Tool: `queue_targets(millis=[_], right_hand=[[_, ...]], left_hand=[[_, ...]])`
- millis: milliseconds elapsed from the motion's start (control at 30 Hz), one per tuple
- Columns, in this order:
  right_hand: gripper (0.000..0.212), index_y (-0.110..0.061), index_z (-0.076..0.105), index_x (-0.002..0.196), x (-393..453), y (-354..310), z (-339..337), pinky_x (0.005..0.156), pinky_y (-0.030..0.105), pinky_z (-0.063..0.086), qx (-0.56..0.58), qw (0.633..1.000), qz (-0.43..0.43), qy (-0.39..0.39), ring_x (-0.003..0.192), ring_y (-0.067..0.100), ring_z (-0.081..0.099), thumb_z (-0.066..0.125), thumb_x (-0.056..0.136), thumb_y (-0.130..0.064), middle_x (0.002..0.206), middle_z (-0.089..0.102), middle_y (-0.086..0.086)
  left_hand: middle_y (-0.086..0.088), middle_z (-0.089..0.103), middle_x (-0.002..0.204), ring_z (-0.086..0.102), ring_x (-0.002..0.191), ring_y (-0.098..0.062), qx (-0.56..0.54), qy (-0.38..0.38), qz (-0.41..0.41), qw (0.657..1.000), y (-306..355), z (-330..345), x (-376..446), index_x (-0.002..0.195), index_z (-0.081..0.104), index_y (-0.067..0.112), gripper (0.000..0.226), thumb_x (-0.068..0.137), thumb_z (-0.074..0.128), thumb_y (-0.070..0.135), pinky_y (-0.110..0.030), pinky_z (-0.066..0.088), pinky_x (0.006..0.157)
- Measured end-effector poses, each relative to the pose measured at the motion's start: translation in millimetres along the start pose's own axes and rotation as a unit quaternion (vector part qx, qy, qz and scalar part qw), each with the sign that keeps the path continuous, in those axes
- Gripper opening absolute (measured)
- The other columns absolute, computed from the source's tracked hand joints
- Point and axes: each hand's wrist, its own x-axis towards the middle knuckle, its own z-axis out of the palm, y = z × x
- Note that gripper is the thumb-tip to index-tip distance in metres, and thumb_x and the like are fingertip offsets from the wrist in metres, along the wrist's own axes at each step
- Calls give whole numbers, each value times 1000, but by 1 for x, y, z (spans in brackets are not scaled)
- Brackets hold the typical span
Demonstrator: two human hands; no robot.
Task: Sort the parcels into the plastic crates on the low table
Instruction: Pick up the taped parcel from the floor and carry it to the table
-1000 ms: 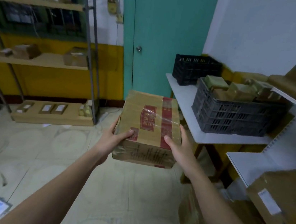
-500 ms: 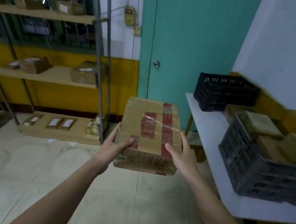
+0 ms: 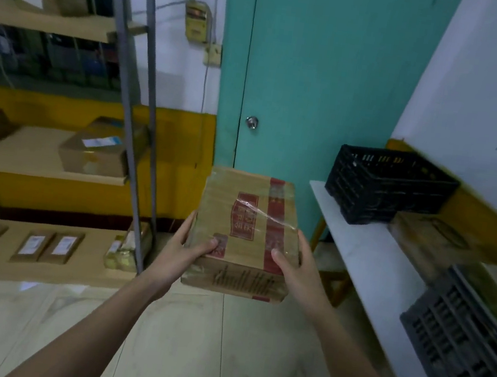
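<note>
I hold a brown cardboard parcel with red print and clear tape in front of me, above the floor. My left hand grips its left side and my right hand grips its right side, thumbs on top. To the right stands the low white table. A black plastic crate sits at its far end, its inside hidden. A grey crate stands nearer at the right edge, with a brown parcel lying between the two crates.
A metal shelf rack on the left carries boxes on wooden shelves, with small parcels on the lowest board. A teal door is straight ahead. Pale tiled floor lies below my arms.
My view has swung left and closer to the door; the grey crate slid to the right edge. The parcel stays held in both hands at about the same place.
</note>
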Motion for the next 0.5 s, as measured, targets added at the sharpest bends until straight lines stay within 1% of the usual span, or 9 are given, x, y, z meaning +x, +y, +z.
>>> queue_targets(millis=[67, 100, 133, 200, 300, 367, 400, 467, 500], right_hand=[[53, -51, 43, 136, 35, -3, -1, 98, 50, 53, 10, 1000, -6, 18, 118, 13, 62, 69, 91, -39, 125, 65, -17], [55, -50, 42, 137, 52, -3, -3, 99, 50, 53, 10, 1000, -9, 27, 120, 14, 61, 69, 90, -39, 127, 64, -16], [58, -49, 40, 139, 70, -3, -6, 99, 50, 52, 11, 999, -9, 35, 120, 14, 61, 69, 90, -39, 128, 63, -15], [61, -45, 38, 144, 105, 2, -14, 98, 46, 54, 20, 999, -9, 42, 116, 11, 63, 68, 91, -36, 125, 64, -15], [61, -40, 38, 146, 158, 14, -34, 91, 39, 58, 32, 998, -7, 46, 105, 3, 66, 67, 93, -30, 117, 66, -18], [63, -39, 35, 146, 192, 22, -54, 83, 32, 60, 44, 998, 3, 48, 106, 5, 65, 69, 93, -32, 124, 63, -13], [65, -38, 34, 145, 209, 27, -65, 83, 33, 60, 47, 998, 13, 48, 110, 9, 64, 70, 91, -34, 129, 59, -9], [66, -37, 32, 141, 242, 36, -87, 94, 45, 57, 45, 996, 47, 53, 115, 18, 62, 72, 89, -40, 137, 54, -3], [64, -36, 31, 137, 258, 40, -98, 95, 48, 55, 51, 995, 62, 55, 114, 19, 63, 72, 88, -41, 137, 54, -1]], left_hand=[[19, 62, 116, 70, 101, -12, 5, -2, 6, 1000, 8, 2, 39, 137, 29, 54, 77, 83, 76, 27, -34, 59, 83], [20, 61, 113, 69, 100, -11, 11, -4, 9, 1000, 11, 4, 59, 139, 27, 54, 79, 84, 76, 26, -32, 58, 81], [20, 61, 114, 69, 101, -12, 16, -8, 8, 1000, 12, 7, 79, 143, 25, 52, 82, 83, 76, 27, -32, 58, 82], [16, 61, 119, 68, 105, -14, 20, -16, 1, 1000, 10, 15, 118, 149, 23, 47, 89, 81, 77, 29, -38, 57, 89], [15, 62, 120, 68, 107, -17, 23, -25, -4, 999, 4, 32, 176, 151, 25, 45, 92, 78, 79, 31, -42, 57, 91], [13, 61, 122, 68, 108, -18, 27, -39, -4, 999, 3, 47, 210, 149, 26, 46, 91, 77, 79, 32, -46, 55, 94], [11, 61, 124, 67, 109, -19, 28, -47, -6, 998, 4, 55, 227, 148, 27, 47, 91, 76, 79, 32, -48, 55, 95], [8, 60, 128, 66, 112, -20, 33, -67, -14, 997, 6, 72, 259, 147, 28, 49, 92, 73, 81, 35, -49, 53, 97], [8, 59, 131, 65, 114, -20, 42, -77, -19, 996, 6, 80, 275, 148, 28, 49, 96, 71, 84, 38, -49, 53, 98]])
